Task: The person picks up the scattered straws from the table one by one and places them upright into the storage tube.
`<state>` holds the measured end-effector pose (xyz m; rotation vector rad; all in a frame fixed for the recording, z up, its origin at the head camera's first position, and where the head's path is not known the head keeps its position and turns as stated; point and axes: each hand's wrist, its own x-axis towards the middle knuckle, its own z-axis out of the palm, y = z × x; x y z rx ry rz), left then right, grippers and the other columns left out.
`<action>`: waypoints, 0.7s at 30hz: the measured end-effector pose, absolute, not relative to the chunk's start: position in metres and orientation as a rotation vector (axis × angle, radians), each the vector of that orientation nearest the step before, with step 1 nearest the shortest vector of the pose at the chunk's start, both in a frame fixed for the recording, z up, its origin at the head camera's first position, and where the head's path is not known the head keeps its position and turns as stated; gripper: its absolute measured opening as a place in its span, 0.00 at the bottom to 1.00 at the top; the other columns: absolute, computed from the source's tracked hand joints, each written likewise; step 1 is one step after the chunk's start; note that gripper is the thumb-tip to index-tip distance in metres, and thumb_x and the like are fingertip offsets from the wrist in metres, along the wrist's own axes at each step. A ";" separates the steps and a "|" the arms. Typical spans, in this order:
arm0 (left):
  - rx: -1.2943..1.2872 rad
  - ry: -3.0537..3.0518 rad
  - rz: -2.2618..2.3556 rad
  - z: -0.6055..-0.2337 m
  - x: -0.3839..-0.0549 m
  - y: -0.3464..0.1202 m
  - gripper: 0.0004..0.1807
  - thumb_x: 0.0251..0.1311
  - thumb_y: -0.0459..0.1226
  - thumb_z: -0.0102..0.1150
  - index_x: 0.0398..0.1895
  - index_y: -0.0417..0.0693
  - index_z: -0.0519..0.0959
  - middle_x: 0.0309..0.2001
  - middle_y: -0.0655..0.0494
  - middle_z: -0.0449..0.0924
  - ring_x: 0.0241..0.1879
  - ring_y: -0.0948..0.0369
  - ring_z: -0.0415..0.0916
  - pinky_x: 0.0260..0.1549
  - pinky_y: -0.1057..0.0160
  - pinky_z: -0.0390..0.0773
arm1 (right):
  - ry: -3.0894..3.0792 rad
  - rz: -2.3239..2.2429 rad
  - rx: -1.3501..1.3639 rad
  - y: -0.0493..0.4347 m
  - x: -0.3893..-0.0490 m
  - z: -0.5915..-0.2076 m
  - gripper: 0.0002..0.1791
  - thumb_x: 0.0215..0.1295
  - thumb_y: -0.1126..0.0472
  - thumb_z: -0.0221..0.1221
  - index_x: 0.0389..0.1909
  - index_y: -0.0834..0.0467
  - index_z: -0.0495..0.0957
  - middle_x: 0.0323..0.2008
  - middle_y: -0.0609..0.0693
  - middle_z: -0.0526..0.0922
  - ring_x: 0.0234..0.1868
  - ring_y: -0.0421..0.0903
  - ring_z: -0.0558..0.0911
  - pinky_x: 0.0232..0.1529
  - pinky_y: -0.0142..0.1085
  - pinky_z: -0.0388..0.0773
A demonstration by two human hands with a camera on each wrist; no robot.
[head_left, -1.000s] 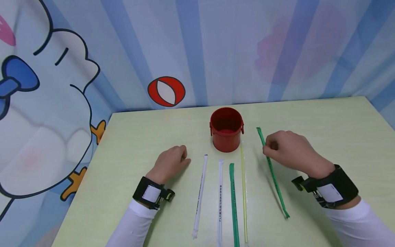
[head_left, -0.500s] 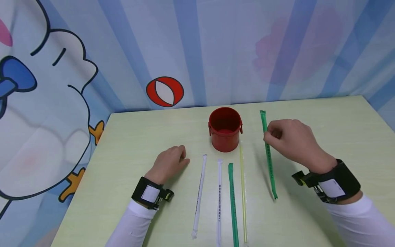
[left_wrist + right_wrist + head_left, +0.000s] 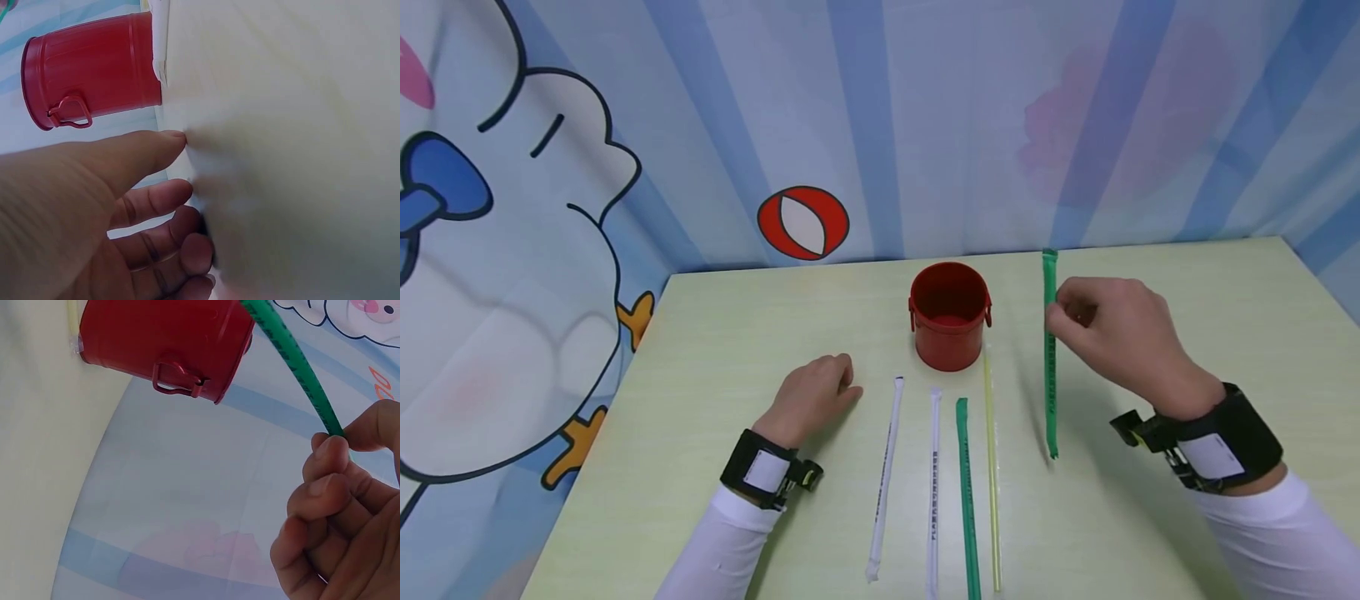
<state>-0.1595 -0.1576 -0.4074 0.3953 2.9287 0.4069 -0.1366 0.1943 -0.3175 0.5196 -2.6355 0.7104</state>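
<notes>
My right hand [image 3: 1116, 342] pinches a green paper-wrapped straw [image 3: 1050, 375] near its upper part, holding it above the table to the right of a red bucket [image 3: 950, 333]. In the right wrist view the straw [image 3: 294, 362] runs from thumb and fingers up past the bucket [image 3: 169, 337]. My left hand [image 3: 808, 398] rests on the table with loosely bent fingers and holds nothing; the left wrist view shows its fingertips at the tabletop. Between the hands lie two white wrapped straws [image 3: 886, 483] [image 3: 934, 492], a second green one [image 3: 967, 500] and a yellow one [image 3: 992, 467].
The light wood table [image 3: 737, 325] ends at a blue striped curtain [image 3: 925, 125] with printed cartoon figures. Small handles hang on the bucket's sides. Black camera bands [image 3: 1217, 442] sit on both wrists.
My right hand has moved away toward the back of the table with the green straw, which has swung from slanting to nearly straight up and down in the head view. The left hand stays put.
</notes>
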 end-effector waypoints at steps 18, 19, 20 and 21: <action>0.393 2.935 0.398 -0.408 -0.160 -0.158 0.10 0.65 0.41 0.66 0.35 0.47 0.76 0.28 0.55 0.74 0.28 0.60 0.69 0.29 0.64 0.68 | -2.394 0.745 0.441 0.191 -0.141 -0.295 0.09 0.64 0.65 0.58 0.26 0.56 0.83 0.18 0.49 0.81 0.20 0.36 0.71 0.22 0.33 0.64; 0.394 2.936 0.399 -0.409 -0.160 -0.158 0.10 0.65 0.41 0.66 0.35 0.47 0.76 0.28 0.55 0.74 0.28 0.60 0.69 0.29 0.64 0.68 | -2.381 0.749 0.435 0.190 -0.141 -0.293 0.09 0.64 0.65 0.57 0.26 0.56 0.83 0.18 0.50 0.81 0.19 0.35 0.70 0.23 0.32 0.64; 0.393 2.935 0.399 -0.409 -0.160 -0.158 0.10 0.65 0.41 0.66 0.35 0.47 0.76 0.28 0.55 0.74 0.28 0.60 0.69 0.29 0.64 0.68 | -2.364 0.754 0.431 0.190 -0.142 -0.292 0.09 0.64 0.65 0.57 0.27 0.57 0.84 0.18 0.50 0.81 0.19 0.34 0.70 0.23 0.32 0.64; 0.393 2.934 0.400 -0.409 -0.160 -0.158 0.10 0.65 0.41 0.66 0.35 0.47 0.76 0.28 0.55 0.73 0.28 0.60 0.69 0.29 0.64 0.68 | -2.348 0.762 0.427 0.189 -0.142 -0.291 0.09 0.64 0.65 0.57 0.27 0.57 0.84 0.18 0.50 0.81 0.19 0.32 0.69 0.23 0.31 0.63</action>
